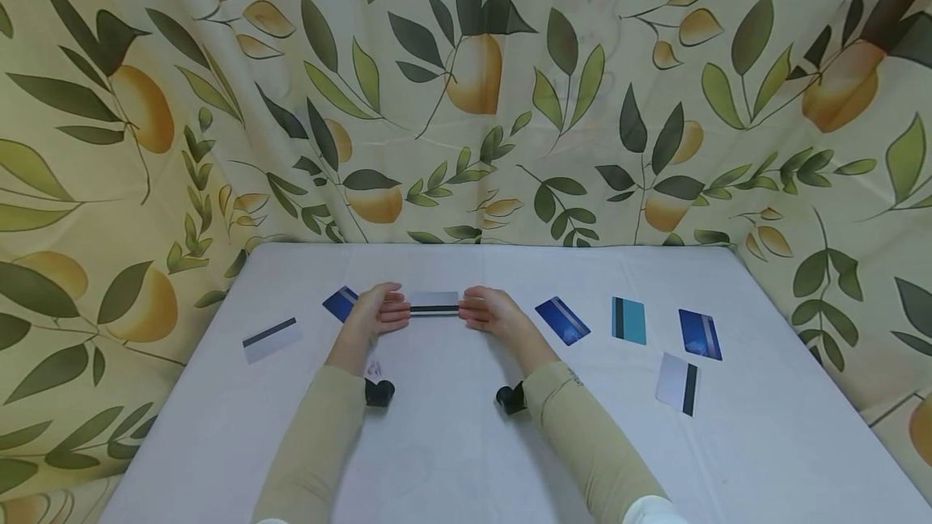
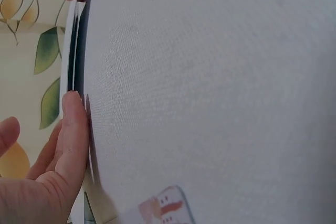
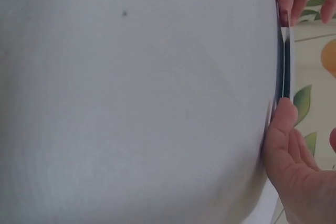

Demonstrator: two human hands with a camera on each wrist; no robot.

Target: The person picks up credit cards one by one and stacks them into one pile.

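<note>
- A silver card (image 1: 434, 299) with a dark stripe sits between both hands' fingertips, at or barely above the counter (image 1: 437, 443); I can't tell which.
- The left hand (image 1: 380, 312) has its fingers extended, unclenched, touching the card's left end, thumb apart.
- The right hand (image 1: 497, 311) mirrors it, straight fingers against the right end.
- A blue card (image 1: 338, 302) lies partly behind the left hand.

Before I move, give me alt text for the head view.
A person's left hand and right hand touch opposite ends of a pale striped card at a white table. Six other cards lie around: two left, four right. A fruit-patterned cloth hangs behind.
</note>
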